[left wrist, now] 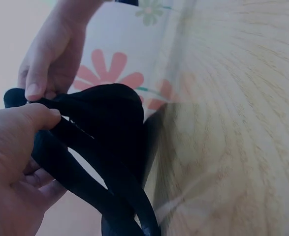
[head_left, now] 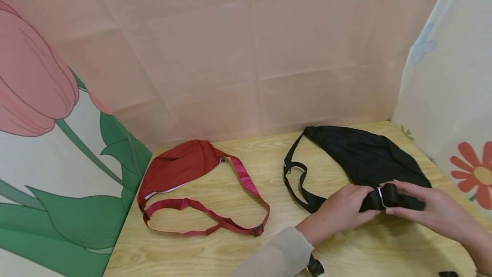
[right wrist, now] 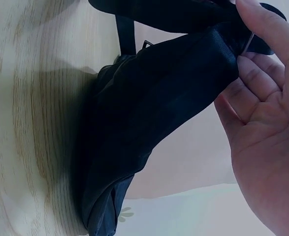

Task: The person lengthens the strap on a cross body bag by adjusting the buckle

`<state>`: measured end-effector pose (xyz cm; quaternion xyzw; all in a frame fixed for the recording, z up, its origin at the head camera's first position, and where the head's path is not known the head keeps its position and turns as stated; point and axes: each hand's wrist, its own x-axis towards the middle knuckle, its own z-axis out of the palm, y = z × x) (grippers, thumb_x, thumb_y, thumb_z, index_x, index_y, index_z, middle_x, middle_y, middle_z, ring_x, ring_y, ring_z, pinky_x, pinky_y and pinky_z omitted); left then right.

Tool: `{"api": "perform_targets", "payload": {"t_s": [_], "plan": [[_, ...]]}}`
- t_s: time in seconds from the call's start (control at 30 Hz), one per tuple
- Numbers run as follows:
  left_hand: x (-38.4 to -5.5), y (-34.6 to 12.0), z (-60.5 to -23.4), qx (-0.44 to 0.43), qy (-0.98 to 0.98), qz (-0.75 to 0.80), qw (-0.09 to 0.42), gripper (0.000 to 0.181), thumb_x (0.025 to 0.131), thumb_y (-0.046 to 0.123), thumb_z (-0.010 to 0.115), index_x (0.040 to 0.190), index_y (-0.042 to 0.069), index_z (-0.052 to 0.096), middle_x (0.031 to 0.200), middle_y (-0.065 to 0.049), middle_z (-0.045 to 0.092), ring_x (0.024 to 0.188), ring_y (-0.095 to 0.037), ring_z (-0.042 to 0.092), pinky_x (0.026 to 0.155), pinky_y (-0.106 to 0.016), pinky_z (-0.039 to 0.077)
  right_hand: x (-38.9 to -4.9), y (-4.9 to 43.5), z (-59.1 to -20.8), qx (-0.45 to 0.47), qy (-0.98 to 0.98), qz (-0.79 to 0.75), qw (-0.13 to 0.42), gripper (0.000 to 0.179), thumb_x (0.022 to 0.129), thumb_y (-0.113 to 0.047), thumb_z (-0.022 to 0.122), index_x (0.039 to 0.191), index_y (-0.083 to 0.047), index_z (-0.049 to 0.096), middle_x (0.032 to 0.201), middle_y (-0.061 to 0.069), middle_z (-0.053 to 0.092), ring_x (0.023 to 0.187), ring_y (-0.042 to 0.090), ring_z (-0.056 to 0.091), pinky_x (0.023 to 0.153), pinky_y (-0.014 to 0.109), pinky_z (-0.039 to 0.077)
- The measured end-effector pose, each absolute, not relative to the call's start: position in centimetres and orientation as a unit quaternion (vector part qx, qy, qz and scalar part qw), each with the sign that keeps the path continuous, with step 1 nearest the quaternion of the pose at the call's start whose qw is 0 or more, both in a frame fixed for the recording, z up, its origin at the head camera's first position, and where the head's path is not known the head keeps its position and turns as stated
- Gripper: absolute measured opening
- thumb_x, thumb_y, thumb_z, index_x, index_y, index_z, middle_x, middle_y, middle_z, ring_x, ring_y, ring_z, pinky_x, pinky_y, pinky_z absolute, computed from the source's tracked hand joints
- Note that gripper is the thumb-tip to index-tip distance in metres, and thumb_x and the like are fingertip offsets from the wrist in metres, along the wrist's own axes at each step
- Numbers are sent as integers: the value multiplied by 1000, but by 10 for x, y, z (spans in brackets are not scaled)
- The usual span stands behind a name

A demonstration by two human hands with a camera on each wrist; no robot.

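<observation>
A black waist bag point(head_left: 357, 153) lies at the right of the table, its near end raised by both hands. My left hand point(head_left: 344, 210) pinches the black strap point(head_left: 371, 201) just left of a silver metal buckle point(head_left: 381, 198). From the other side, my right hand point(head_left: 430, 206) grips the strap where it loops through that buckle, thumb against fingers. In the left wrist view, two runs of strap point(left wrist: 80, 179) hang down from the left hand. The right wrist view shows the bag's body point(right wrist: 154, 98) sloping from the right hand point(right wrist: 267, 98) down to the wood.
A red waist bag point(head_left: 180, 168) with its looped red strap point(head_left: 246, 174) lies on the left of the wooden table point(head_left: 215, 260). A pink backdrop point(head_left: 200, 54) stands behind, with flower-printed sheets at both sides. Another black piece point(head_left: 315, 265) shows by the left sleeve point(head_left: 280, 253).
</observation>
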<state>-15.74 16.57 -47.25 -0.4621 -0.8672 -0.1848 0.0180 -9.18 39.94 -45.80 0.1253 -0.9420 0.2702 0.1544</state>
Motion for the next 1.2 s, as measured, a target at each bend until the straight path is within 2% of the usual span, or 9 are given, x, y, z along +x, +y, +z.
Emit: {"api": "perform_targets", "payload": {"t_s": [0.13,0.27,0.33,0.4,0.47,0.57,0.73,1.0,1.2], "plan": [[-158,164,-472,-447,-870,-209,-2,51,97,50,64,140,24,55,130,18,59,112,8,51,92,-7,39,-92,400,-457,133,-941,269,159,63,64,-22,96,122,-21,72,116,-32,55,99,-17,53,72,0,36],[-160,159,-479,-428,-874,-232,-8,51,95,51,66,138,26,55,132,19,57,117,8,50,94,-8,39,-90,400,-458,118,-949,253,144,62,65,-25,96,121,-16,72,113,-3,73,94,-17,53,67,6,40],[-160,157,-481,-430,-872,-233,2,49,95,52,66,136,26,58,131,19,58,116,9,51,93,-8,40,-89,399,-458,105,-954,249,127,61,66,-28,95,121,-13,72,111,16,74,91,-16,53,64,12,43],[-160,156,-483,-436,-869,-232,13,48,95,53,65,135,27,59,130,19,59,116,9,52,93,-7,40,-89,399,-458,93,-957,250,112,59,68,-30,94,120,-13,72,113,21,72,90,-14,55,63,17,46],[-160,156,-482,-443,-865,-233,28,49,95,54,64,135,26,60,128,19,60,115,9,52,93,-7,39,-89,398,-458,89,-958,256,97,57,71,-31,93,121,-16,71,115,18,72,92,-7,61,63,24,51],[-158,157,-480,-449,-860,-237,43,50,94,55,63,135,26,60,126,19,61,114,9,53,93,-6,39,-91,397,-456,85,-957,261,90,53,72,-33,92,120,-26,71,114,-2,72,97,-2,63,66,25,52],[-157,158,-479,-442,-860,-254,29,50,94,55,64,135,26,59,124,19,61,110,10,53,91,-5,39,-93,394,-454,102,-952,275,86,53,75,-33,91,122,-31,67,116,-29,59,102,-16,51,69,18,48],[-160,159,-481,-412,-851,-313,-92,49,95,48,68,134,24,50,126,17,60,102,11,55,81,-6,41,-92,386,-455,143,-934,317,76,57,76,-21,90,125,-23,60,108,-17,67,94,-7,61,66,20,48],[-161,160,-483,-408,-843,-332,-110,48,94,46,69,131,23,49,125,16,58,103,9,54,80,-6,40,-92,386,-456,150,-933,318,74,57,75,-19,90,124,-23,60,105,-15,69,91,-5,62,66,20,48]]}}
